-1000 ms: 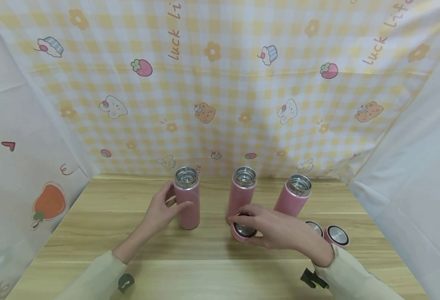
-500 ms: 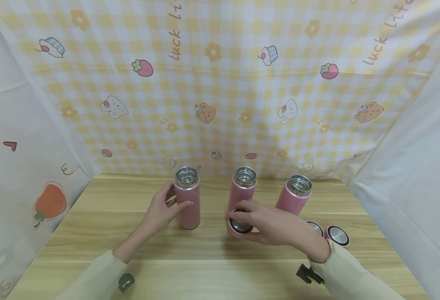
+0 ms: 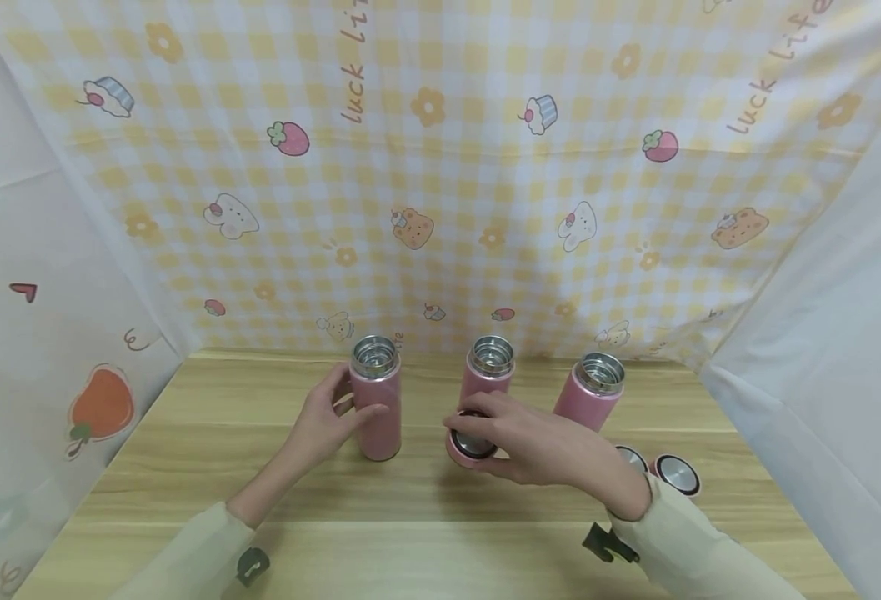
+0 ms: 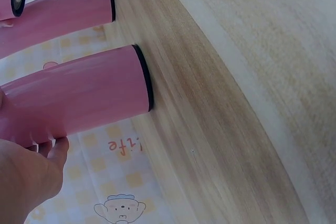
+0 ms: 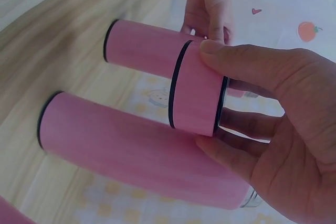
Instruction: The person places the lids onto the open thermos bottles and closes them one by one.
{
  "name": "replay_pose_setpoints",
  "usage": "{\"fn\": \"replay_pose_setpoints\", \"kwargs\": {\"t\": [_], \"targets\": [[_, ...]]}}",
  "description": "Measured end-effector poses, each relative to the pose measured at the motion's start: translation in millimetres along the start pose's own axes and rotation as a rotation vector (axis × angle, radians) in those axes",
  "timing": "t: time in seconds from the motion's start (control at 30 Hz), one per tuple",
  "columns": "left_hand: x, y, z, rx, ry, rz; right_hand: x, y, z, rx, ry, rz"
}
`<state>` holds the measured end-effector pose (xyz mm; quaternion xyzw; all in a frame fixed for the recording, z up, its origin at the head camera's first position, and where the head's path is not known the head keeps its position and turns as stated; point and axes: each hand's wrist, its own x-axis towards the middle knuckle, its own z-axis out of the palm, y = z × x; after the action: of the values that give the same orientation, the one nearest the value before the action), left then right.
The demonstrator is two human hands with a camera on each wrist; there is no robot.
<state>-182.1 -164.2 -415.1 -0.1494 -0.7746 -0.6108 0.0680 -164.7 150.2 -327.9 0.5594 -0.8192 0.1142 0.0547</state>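
Note:
On the left a pink thermos bottle stands upright without a lid, its steel mouth uncovered. My left hand grips its side, thumb in front and fingers behind; the left wrist view shows the fingertips against the bottle. My right hand pinches a pink lid with a dark rim, held above the table. In the head view that lid is in front of the middle bottle, covering its lower part. The right wrist view shows the lid apart from both bottles.
A third uncapped bottle stands to the right. Beside it two pink lids lie on the table, one lid fully visible and another lid partly behind my right wrist. A checked cloth hangs behind the wooden table.
My right hand has moved slightly left and away from me, carrying the lid toward the left bottle. The left hand and the bottles have stayed in place.

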Motion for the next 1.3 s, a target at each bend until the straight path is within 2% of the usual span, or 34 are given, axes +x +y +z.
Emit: {"fn": "replay_pose_setpoints", "kwargs": {"t": [0.37,0.63,0.93,1.17,1.3], "targets": [[-0.5,3.6,-0.6,0.006,0.001,0.003,16,-4,-15,-0.036,-0.007,0.009],[-1.4,4.6,-1.3,0.011,-0.002,0.001,27,-14,-23,-0.013,-0.008,0.003],[-1.1,2.8,-0.2,0.021,0.001,0.001,41,-18,-32,-0.036,0.044,-0.038],[-1.3,0.2,0.9,0.026,0.001,0.044,56,-18,-38,-0.031,0.081,-0.097],[-1.2,-0.4,0.9,0.021,0.000,0.057,61,-20,-45,-0.014,0.052,-0.066]]}}
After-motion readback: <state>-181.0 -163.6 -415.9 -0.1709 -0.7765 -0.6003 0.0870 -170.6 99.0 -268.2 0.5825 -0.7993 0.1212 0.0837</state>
